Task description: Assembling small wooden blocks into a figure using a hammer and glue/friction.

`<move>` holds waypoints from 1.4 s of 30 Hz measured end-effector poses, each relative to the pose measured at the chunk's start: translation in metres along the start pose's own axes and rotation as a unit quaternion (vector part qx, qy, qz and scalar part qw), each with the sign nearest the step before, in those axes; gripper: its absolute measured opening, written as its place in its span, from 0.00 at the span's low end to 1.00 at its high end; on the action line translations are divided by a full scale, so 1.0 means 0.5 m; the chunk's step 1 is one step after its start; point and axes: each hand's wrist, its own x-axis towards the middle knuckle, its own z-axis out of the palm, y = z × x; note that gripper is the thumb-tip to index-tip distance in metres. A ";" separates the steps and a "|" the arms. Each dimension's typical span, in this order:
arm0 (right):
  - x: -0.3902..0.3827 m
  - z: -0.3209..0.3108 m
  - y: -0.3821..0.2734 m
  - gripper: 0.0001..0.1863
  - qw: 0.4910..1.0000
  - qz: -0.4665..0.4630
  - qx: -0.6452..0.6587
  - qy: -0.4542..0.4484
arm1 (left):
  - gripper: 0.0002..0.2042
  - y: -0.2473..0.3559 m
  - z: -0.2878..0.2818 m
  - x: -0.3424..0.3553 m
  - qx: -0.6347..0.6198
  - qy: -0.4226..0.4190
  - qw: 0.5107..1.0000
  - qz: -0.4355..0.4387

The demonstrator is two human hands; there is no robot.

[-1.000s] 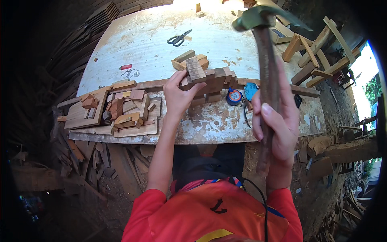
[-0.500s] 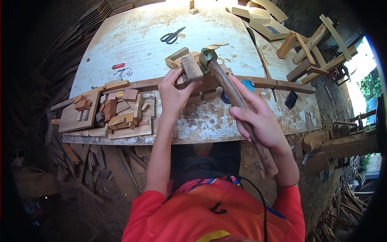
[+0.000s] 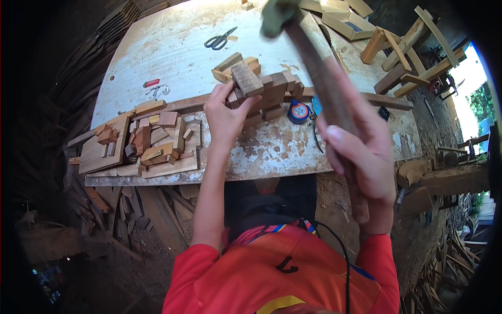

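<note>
My left hand (image 3: 224, 116) grips a short brown wood block (image 3: 246, 79) at the middle of the bench, atop or against a group of darker upright blocks (image 3: 274, 95). Pale wood pieces (image 3: 227, 64) lie just behind it. My right hand (image 3: 361, 146) is wrapped round the wooden handle of a hammer (image 3: 319, 68), raised at the right with its head (image 3: 278, 18) high in the view and blurred by motion. A blue tape measure (image 3: 298, 112) lies on the bench (image 3: 272, 152) between my hands, with a light-blue item (image 3: 316, 104) partly hidden by the hammer.
Scissors (image 3: 215, 42), a red item (image 3: 151, 82) and small metal tools lie on the bench. Offcuts (image 3: 157, 152) pile at the left. An open cardboard box (image 3: 345, 26) and wooden frame (image 3: 397, 52) are at the back right. Wood scraps (image 3: 110, 220) litter the floor.
The hammer was raised, came down to the blocks half a second ago, and is now up again. My left hand stays on the block.
</note>
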 end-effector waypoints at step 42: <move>-0.168 -0.138 0.283 0.44 0.960 0.122 0.087 0.237 | 0.19 -0.044 -0.041 0.003 -0.158 -0.122 0.976 -0.092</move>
